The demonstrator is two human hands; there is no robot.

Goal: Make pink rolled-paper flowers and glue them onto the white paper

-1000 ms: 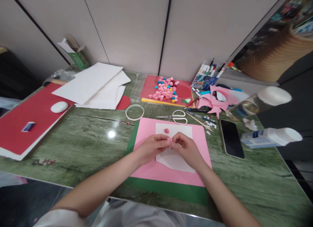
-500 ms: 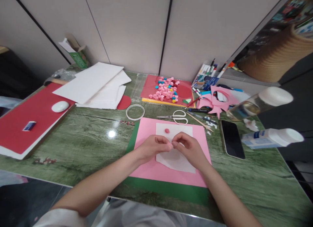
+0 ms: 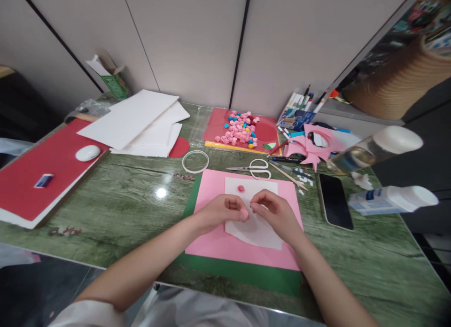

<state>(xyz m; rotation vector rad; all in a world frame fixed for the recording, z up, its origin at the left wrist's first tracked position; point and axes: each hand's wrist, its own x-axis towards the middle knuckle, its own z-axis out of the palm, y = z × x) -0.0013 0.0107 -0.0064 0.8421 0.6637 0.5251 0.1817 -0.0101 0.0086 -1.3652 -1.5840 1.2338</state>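
Between the fingertips of my left hand (image 3: 227, 209) is a small pink piece of what looks like clay (image 3: 244, 214). My right hand (image 3: 269, 208) is just to its right, a small gap away, with thumb and forefinger pinched together; whatever may be between them is too small to make out. Both hands are over a white sheet of paper (image 3: 259, 233). A small round reddish-pink piece (image 3: 241, 188) lies on that sheet, beyond my fingers. Beneath are a pink sheet (image 3: 207, 242) and a larger green sheet (image 3: 239, 273).
White-handled scissors (image 3: 259, 169) and a tape roll (image 3: 195, 161) lie beyond the sheets. Behind them, pink, blue and yellow pieces (image 3: 239, 129) cover a red sheet. On the right are a phone (image 3: 335, 201) and two bottles, one white-capped (image 3: 391, 198). A red board (image 3: 24, 186) lies left.
My hands have parted slightly; the right has shifted a little right, away from the pink piece. That piece stays in my left fingertips and shows more clearly.
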